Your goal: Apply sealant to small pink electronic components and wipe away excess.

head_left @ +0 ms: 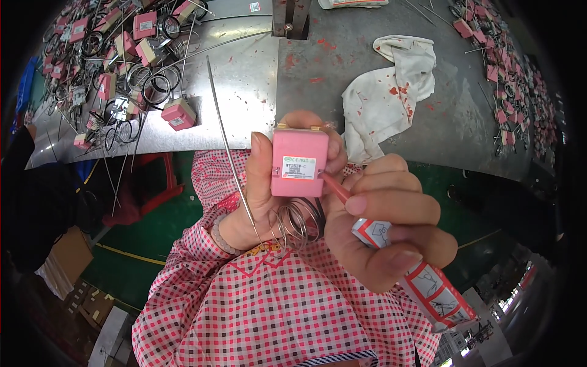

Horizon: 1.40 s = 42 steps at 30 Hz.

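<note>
Pink plastic marks the small box-shaped part (299,163), held upright in front of the metal bench (257,73), label side toward the camera. The left hand (269,189) is wrapped around it, thumb along its left edge and fingertips curled over its right edge, so the part sits above the palm with its long axis running top to bottom. A coil of thin wire (299,223) hangs just below the part, against the left palm, and a long thin metal probe (229,147) slants up and to the left from beside the left thumb toward the bench. The right hand (385,226) is closed around a red-and-white tube (422,275); the tube's long axis runs diagonally, its red nozzle (336,188) pointing up-left and touching the lower right corner of the part. Beyond the part, a stained white rag (391,92) lies on the bench.
</note>
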{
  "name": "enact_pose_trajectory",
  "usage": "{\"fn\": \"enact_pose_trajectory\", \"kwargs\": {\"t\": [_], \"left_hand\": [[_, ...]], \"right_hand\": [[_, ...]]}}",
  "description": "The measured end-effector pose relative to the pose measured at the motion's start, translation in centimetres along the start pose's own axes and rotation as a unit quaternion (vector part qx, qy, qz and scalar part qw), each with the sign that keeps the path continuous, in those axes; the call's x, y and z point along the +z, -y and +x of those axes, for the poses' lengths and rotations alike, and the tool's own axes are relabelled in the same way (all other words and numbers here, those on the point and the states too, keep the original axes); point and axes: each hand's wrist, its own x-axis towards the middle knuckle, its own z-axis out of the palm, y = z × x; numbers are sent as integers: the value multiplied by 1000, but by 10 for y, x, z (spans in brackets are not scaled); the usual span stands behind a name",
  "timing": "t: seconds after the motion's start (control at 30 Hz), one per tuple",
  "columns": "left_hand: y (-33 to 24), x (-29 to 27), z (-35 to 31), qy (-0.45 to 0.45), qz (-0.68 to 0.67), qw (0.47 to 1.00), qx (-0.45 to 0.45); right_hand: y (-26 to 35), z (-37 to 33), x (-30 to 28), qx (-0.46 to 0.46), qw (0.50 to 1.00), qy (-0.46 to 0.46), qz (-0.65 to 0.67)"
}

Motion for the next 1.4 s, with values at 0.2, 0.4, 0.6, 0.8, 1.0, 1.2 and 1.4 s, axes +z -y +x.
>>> {"fn": "enact_pose_trajectory", "kwargs": {"t": [0.2,0.4,0.6,0.8,1.0,1.2,1.4], "left_hand": [[-3,-2,2,-28,-23,999,-24],[-16,3,2,-68,51,995,-48],[-49,12,7,-107,652,750,14],[-65,19,19,18,910,388,147],[-55,18,21,140,913,348,161],[-44,18,17,188,898,360,171],[-40,19,17,201,887,375,180]], "right_hand": [[-6,0,3,-31,999,-36,4],[-1,9,4,-40,993,-104,28],[1,40,-21,13,977,-204,59],[2,64,-54,15,948,-318,12],[1,38,-49,56,979,-175,90],[-10,9,-34,116,989,-17,89],[-15,6,-33,146,985,5,90]]}}
